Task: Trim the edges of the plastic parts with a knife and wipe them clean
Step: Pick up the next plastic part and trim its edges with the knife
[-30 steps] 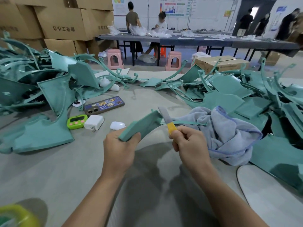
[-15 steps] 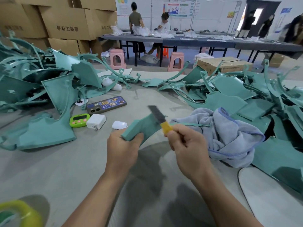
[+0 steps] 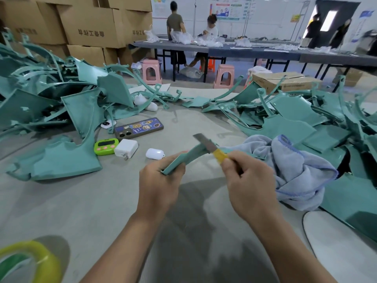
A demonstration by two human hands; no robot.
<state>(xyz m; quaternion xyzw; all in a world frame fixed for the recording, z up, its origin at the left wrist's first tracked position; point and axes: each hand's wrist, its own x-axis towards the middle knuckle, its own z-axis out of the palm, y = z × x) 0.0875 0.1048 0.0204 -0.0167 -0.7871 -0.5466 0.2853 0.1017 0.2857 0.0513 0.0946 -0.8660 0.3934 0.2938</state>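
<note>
My left hand [image 3: 161, 184] grips the near end of a curved teal plastic part [image 3: 184, 158], held above the grey table. My right hand [image 3: 248, 182] holds a knife [image 3: 210, 147] with a yellow handle. Its grey blade points up and left and lies against the part's upper edge. A light blue cloth [image 3: 293, 170] lies crumpled on the table just right of my right hand. Heaps of teal plastic parts lie on the left [image 3: 61, 111] and on the right [image 3: 306, 119].
On the table in front of my hands lie a phone [image 3: 138, 128], a green timer [image 3: 106, 147], a white charger [image 3: 126, 149] and a white earbud case [image 3: 155, 153]. A yellow tape roll [image 3: 30, 260] sits near left. Cardboard boxes [image 3: 89, 27] and people at a far table [image 3: 265, 52] stand behind.
The blade has slid left along the part's upper edge and now tilts further left. My left hand keeps its grip on the part.
</note>
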